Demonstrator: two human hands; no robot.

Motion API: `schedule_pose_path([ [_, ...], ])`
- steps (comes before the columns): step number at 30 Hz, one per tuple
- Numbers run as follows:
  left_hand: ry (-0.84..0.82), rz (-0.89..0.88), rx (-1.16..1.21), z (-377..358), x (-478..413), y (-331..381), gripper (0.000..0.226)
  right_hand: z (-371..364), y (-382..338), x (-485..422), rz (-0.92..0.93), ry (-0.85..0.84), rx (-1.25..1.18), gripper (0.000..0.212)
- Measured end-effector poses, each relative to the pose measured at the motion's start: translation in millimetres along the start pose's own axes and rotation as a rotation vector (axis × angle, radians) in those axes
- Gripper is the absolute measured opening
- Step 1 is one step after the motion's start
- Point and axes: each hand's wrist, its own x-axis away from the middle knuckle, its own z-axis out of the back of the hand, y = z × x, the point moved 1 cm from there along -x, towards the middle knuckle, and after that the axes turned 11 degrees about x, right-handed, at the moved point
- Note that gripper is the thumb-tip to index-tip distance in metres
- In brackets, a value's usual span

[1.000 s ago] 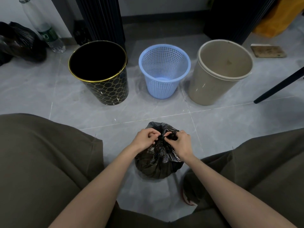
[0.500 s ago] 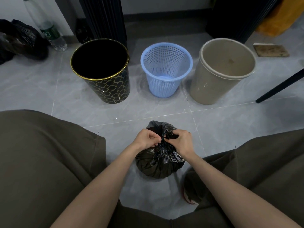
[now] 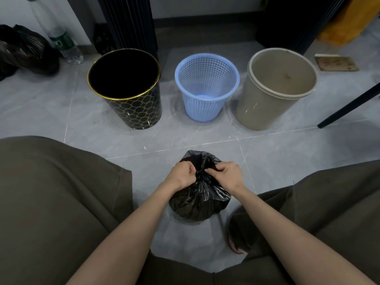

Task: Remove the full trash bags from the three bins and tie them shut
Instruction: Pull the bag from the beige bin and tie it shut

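Observation:
A full black trash bag [image 3: 198, 200] sits on the floor between my knees. My left hand [image 3: 181, 174] and my right hand [image 3: 228, 173] both pinch its gathered neck, one on each side of a tight twist. Behind it stand three bins in a row, none holding a bag: a black bin with gold pattern [image 3: 127, 89], a blue mesh basket [image 3: 206, 86] and a beige bin [image 3: 275, 87]. At the far left, black trash bags [image 3: 24, 52] lie against the wall; how many I cannot tell.
A clear plastic bottle [image 3: 59, 40] leans beside the bags at the far left. A black furniture leg [image 3: 349, 105] slants in from the right. A flat wooden board [image 3: 336, 63] lies at the back right. My olive trouser legs [image 3: 51, 202] flank the bag.
My hands have stayed on the bag's neck, fingers shifting slightly as they work the twist. The view has tilted a little; the bins have not moved.

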Motion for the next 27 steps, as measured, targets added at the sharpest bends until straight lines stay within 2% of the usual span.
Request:
schedule_pose_path([
  [3, -0.013, 0.001, -0.071, 2.0, 3.9, 1.1, 0.018, 4.6, -0.9, 2.7, -0.097, -0.018, 0.096, 0.064],
  [7, -0.032, 0.000, -0.138, 2.1, 6.2, 0.1, 0.020, 5.6, 1.8, 2.5, -0.197, -0.050, -0.013, 0.063],
  [12, -0.016, 0.034, -0.142, 3.9, 4.3, -3.9, 0.021, 2.8, 3.8, 0.5, -0.250, -0.052, -0.076, 0.043],
  [15, -0.050, 0.012, -0.100, 3.3, 3.6, -5.1, 0.017, 8.9, 5.9, 0.8, -0.226, -0.078, -0.064, 0.044],
  [18, -0.095, 0.013, -0.052, 0.1, 5.5, -7.8, 0.013, 18.4, -0.3, 2.2, -0.131, -0.091, -0.011, 0.010],
  [21, -0.073, 0.034, -0.042, -2.8, 10.0, -9.5, 0.017, 20.0, -12.7, 6.3, -0.011, -0.115, 0.020, 0.041],
  [24, -0.060, 0.035, -0.053, -5.4, 15.7, -10.6, 0.016, 14.4, -19.8, 11.2, 0.179, -0.207, 0.197, 0.050],
  [27, -0.061, 0.051, -0.025, -8.1, 20.6, -12.1, 0.011, 9.0, -17.4, 15.2, 0.310, -0.308, 0.495, 0.057],
])
